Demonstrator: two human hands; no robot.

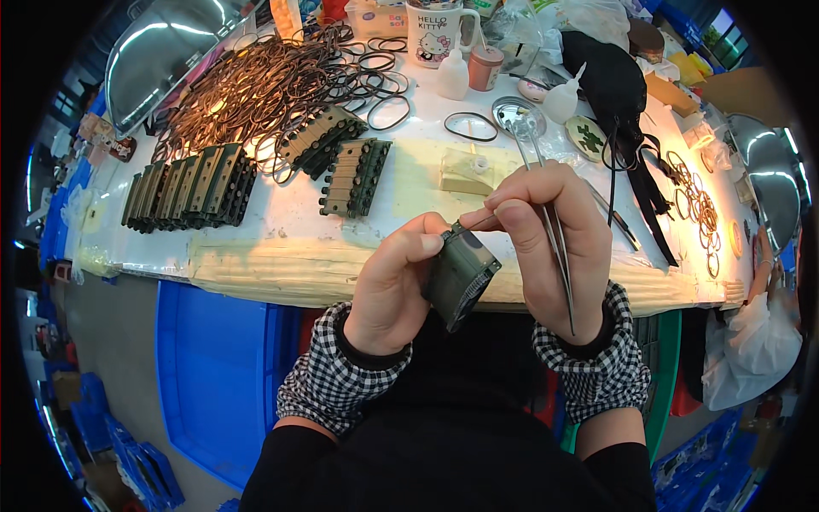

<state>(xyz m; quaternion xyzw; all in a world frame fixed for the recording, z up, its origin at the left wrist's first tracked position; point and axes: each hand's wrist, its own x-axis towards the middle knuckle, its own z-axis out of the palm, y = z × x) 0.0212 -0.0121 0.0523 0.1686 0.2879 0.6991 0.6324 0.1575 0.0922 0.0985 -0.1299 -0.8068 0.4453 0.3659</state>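
Observation:
My left hand is closed around a small dark green plastic model part with a camouflage patch, holding it tilted above the table's front edge. At the part's upper corner, the thumb and forefinger of my right hand pinch together; whatever lies between those fingertips is too small to make out. Metal tweezers are tucked in the same hand, pointing away from the part. Farther left stand a row of similar camouflage parts and two separate ones.
A large heap of thin black rubber rings covers the back left, with one loose ring near the middle. Behind are a mug, squeeze bottles and a glass dish. A black pouch lies right; a blue bin sits below.

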